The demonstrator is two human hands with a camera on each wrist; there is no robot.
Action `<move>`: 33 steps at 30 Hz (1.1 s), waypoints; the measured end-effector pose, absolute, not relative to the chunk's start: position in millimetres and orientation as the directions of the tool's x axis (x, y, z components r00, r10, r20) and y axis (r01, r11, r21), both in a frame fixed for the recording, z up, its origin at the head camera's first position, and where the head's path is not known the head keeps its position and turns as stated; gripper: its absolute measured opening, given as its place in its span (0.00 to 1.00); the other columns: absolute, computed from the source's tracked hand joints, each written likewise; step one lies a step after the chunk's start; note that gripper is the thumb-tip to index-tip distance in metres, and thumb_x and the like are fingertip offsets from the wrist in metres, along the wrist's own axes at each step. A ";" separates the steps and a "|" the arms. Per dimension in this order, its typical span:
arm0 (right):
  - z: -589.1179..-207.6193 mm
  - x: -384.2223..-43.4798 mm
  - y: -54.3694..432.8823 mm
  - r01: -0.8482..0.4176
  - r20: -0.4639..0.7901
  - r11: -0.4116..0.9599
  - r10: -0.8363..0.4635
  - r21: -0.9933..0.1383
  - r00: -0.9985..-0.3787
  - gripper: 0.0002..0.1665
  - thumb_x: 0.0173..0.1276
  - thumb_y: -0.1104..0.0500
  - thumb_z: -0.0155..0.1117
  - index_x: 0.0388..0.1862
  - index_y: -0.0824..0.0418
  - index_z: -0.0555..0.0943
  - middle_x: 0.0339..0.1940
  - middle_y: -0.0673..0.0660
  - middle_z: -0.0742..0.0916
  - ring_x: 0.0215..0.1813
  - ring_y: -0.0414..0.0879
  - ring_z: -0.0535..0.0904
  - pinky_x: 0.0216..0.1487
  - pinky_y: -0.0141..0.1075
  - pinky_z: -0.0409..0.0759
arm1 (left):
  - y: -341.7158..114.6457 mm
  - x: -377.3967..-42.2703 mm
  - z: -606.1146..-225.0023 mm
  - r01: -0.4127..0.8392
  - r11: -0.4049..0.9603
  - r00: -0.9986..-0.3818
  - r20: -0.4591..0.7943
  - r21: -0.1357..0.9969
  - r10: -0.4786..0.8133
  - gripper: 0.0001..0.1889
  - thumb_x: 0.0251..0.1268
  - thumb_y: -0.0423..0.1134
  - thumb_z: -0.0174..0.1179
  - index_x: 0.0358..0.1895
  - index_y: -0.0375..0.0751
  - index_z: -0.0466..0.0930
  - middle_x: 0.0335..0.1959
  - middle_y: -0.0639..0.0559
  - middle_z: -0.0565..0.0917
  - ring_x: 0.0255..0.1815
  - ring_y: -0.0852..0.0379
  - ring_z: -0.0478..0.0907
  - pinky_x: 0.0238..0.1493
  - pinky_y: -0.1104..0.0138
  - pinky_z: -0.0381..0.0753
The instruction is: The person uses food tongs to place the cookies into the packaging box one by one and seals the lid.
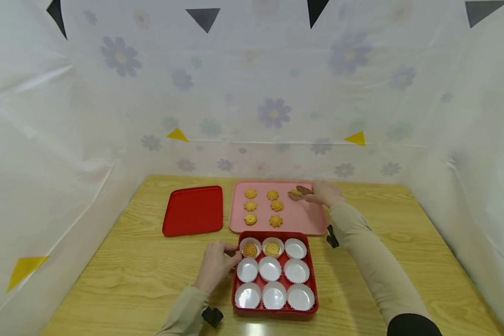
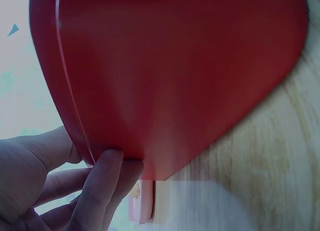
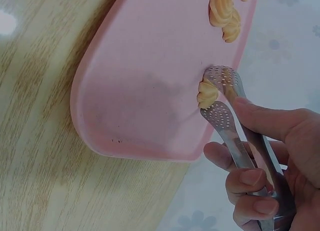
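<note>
My right hand point(image 1: 325, 192) grips metal tongs point(image 3: 240, 146) with perforated ends over the right part of the pink tray point(image 1: 304, 219). Between the tong ends sits a small yellow piped cookie point(image 3: 207, 94). With thumb and fingers, my left hand point(image 1: 217, 263) holds the left wall of a red box point(image 1: 277, 313) near its far corner. White paper cups point(image 1: 296, 270) stand in rows inside the box. Two cups in the far row hold cookies, a swirled one point(image 1: 249, 250) at the left and a ring-like one point(image 1: 272, 248) in the middle.
Several more cookies point(image 1: 276, 220) lie in two columns on the pink tray's left and middle. A flat red tray or lid point(image 1: 193, 211) rests left of it on the wooden table point(image 1: 151, 280). Behind stands a flower-patterned white curtain point(image 1: 235, 84).
</note>
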State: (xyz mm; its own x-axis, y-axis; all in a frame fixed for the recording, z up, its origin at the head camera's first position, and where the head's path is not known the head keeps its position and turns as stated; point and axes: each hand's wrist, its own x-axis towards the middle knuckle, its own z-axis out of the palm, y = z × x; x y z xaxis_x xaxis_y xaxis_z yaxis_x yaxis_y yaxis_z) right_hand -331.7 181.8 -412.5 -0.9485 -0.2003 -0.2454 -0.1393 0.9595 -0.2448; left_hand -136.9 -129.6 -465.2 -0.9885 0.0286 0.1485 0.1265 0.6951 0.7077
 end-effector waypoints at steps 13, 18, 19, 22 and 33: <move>-413.0 -326.8 183.7 -0.126 -0.217 0.965 -0.178 -0.232 -0.960 0.20 0.69 0.46 0.64 0.37 0.62 0.74 0.33 0.58 0.80 0.33 0.49 0.74 0.32 0.43 0.72 | -129.4 -135.6 -464.6 0.112 0.683 -0.991 0.129 0.722 0.026 0.11 0.54 0.34 0.68 0.40 0.33 0.91 0.34 0.43 0.91 0.28 0.60 0.72 0.31 0.72 0.70; -412.5 -324.6 184.1 -0.113 -0.218 0.964 -0.167 -0.241 -0.961 0.23 0.70 0.45 0.63 0.45 0.65 0.76 0.41 0.62 0.84 0.37 0.51 0.77 0.34 0.43 0.74 | -129.1 -135.2 -463.9 0.120 0.681 -0.990 0.136 0.723 0.030 0.12 0.54 0.35 0.69 0.40 0.34 0.91 0.34 0.44 0.91 0.28 0.60 0.72 0.32 0.72 0.70; -412.0 -324.0 184.3 -0.112 -0.216 0.964 -0.166 -0.240 -0.962 0.24 0.71 0.45 0.63 0.46 0.65 0.76 0.42 0.63 0.84 0.37 0.51 0.77 0.33 0.42 0.75 | -129.0 -135.2 -463.9 0.120 0.679 -0.990 0.136 0.724 0.030 0.12 0.54 0.35 0.69 0.40 0.34 0.91 0.34 0.44 0.91 0.28 0.60 0.72 0.31 0.72 0.70; -410.2 -322.2 185.3 -0.120 -0.207 0.961 -0.174 -0.250 -0.963 0.23 0.71 0.46 0.62 0.47 0.66 0.76 0.41 0.63 0.83 0.36 0.50 0.77 0.32 0.41 0.74 | -128.9 -135.5 -464.0 0.117 0.674 -0.991 0.133 0.729 0.028 0.11 0.54 0.34 0.68 0.40 0.33 0.91 0.34 0.44 0.91 0.27 0.60 0.72 0.31 0.72 0.69; -411.0 -313.7 200.8 -0.129 -0.168 0.940 -0.190 -0.317 -0.967 0.19 0.70 0.47 0.63 0.29 0.60 0.72 0.22 0.51 0.74 0.24 0.43 0.67 0.26 0.35 0.66 | -128.5 -136.0 -465.0 0.135 0.686 -0.988 0.151 0.715 0.037 0.11 0.53 0.34 0.68 0.39 0.34 0.91 0.35 0.44 0.91 0.29 0.59 0.74 0.36 0.70 0.72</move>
